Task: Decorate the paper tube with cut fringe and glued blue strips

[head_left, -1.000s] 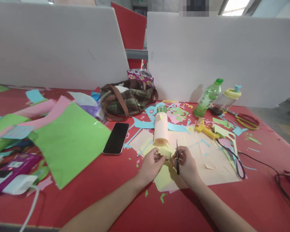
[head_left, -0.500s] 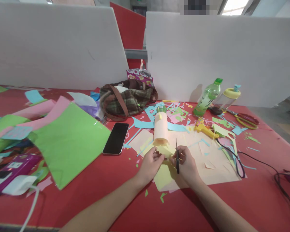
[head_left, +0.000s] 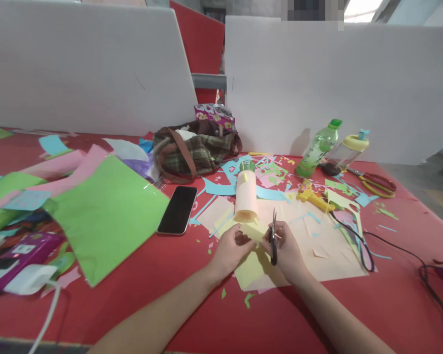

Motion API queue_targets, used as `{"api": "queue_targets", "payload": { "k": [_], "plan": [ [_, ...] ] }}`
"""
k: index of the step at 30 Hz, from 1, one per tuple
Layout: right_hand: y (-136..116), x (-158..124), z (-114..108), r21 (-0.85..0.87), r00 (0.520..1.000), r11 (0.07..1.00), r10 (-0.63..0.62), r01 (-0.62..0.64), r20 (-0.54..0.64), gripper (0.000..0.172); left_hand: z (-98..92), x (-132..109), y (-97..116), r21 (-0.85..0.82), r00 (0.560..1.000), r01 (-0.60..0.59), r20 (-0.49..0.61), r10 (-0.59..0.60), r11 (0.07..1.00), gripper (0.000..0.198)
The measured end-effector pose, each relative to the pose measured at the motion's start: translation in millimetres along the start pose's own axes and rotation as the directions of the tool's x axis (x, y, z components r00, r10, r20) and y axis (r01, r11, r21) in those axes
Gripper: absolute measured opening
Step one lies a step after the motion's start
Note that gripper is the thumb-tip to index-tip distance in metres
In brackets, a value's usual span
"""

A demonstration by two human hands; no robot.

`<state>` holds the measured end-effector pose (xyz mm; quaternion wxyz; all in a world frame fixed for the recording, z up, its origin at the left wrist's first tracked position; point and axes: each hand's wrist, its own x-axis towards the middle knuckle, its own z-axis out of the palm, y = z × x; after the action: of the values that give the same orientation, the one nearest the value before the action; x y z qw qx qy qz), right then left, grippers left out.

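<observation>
Yellow paper (head_left: 252,232) seems pinched by my left hand (head_left: 229,250); my right hand (head_left: 287,250) grips scissors (head_left: 273,248), best aimed toward twelve o'clock.

Left forearm (head_left: 162,310) and right forearm (head_left: 341,309) are bare as far as the view reaches and taper to narrower wrists (head_left: 210,276). Left hand (head_left: 229,253) and right hand (head_left: 288,253) are bare too, with slender fingers (head_left: 245,248).

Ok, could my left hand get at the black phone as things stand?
Probably yes: nothing covers the phone, and no large thing stands between it and the left hand. That hand appears to hold yellow paper, though, so it may need freeing first.
</observation>
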<state>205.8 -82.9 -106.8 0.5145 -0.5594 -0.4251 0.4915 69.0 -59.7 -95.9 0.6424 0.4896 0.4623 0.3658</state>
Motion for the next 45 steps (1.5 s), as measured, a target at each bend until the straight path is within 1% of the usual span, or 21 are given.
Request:
{"api": "queue_targets", "payload": {
  "k": [2,3,7,8,12,16,20,26,29,32,35,39,42,45],
  "plan": [
    [-1.1,0.1,0.2,0.038,0.999,0.999,0.024,-0.024,0.023,0.035,-1.4,-0.2,-0.3,0.059,1.0,0.022,0.0,-0.022,0.998,0.017],
    [-2.0,0.1,0.4,0.055,0.999,0.998,0.034,-0.036,0.034,0.035,-1.9,-0.4,0.0,0.079,0.999,0.036,0.004,-0.037,0.996,0.017],
    [-7.0,-0.5,1.0,0.114,0.996,0.992,0.052,-0.06,0.073,0.035,-2.3,-1.0,3.7,0.083,0.991,0.076,0.1,-0.084,0.994,0.019],
    [-7.9,-0.7,1.1,0.124,0.995,0.99,0.051,-0.061,0.082,0.036,-1.9,-1.1,4.5,0.084,0.99,0.08,0.111,-0.089,0.993,0.02],
    [-8.8,-1.6,0.7,0.152,0.994,0.987,0.045,-0.06,0.1,0.036,-0.4,-0.9,4.7,0.082,0.994,0.079,0.073,-0.086,0.993,0.027],
    [-8.6,-1.6,0.3,0.171,0.995,0.983,0.059,-0.073,0.085,0.033,0.6,-1.6,3.6,0.049,0.997,0.07,0.024,-0.071,0.996,0.026],
    [-9.2,-1.4,0.4,0.181,0.994,0.98,0.068,-0.083,0.087,0.033,1.2,-3.3,6.6,0.042,0.995,0.101,0.019,-0.101,0.994,0.024],
    [-5.6,-1.5,-0.6,0.207,0.994,0.975,0.058,-0.076,0.091,0.032,2.3,-4.1,10.6,0.003,0.992,0.125,0.033,-0.125,0.992,0.021],
    [-5.5,-1.7,-0.6,0.218,0.994,0.973,0.054,-0.073,0.09,0.032,2.0,-3.7,9.9,0.032,0.992,0.122,0.034,-0.123,0.992,0.022],
    [-7.4,-2.1,0.6,0.221,0.994,0.973,0.053,-0.072,0.09,0.033,1.7,-3.7,8.9,0.086,0.991,0.102,0.073,-0.109,0.991,0.021],
    [-8.5,-2.3,1.9,0.183,0.995,0.98,0.061,-0.074,0.075,0.035,2.4,-4.5,8.4,0.112,0.99,0.095,0.098,-0.107,0.989,0.023],
    [-7.8,-1.8,2.1,0.14,0.997,0.988,0.066,-0.071,0.044,0.037,3.4,-5.5,7.9,0.062,0.99,0.103,0.095,-0.109,0.993,0.025],
    [-7.5,-1.4,1.6,0.137,0.997,0.988,0.069,-0.074,0.042,0.036,3.0,-5.1,7.3,0.038,0.989,0.103,0.105,-0.107,0.994,0.023],
    [-7.8,-1.3,1.4,0.127,0.997,0.989,0.066,-0.071,0.044,0.036,2.5,-4.8,7.7,0.038,0.991,0.097,0.093,-0.1,0.995,0.02]
  ]
}}
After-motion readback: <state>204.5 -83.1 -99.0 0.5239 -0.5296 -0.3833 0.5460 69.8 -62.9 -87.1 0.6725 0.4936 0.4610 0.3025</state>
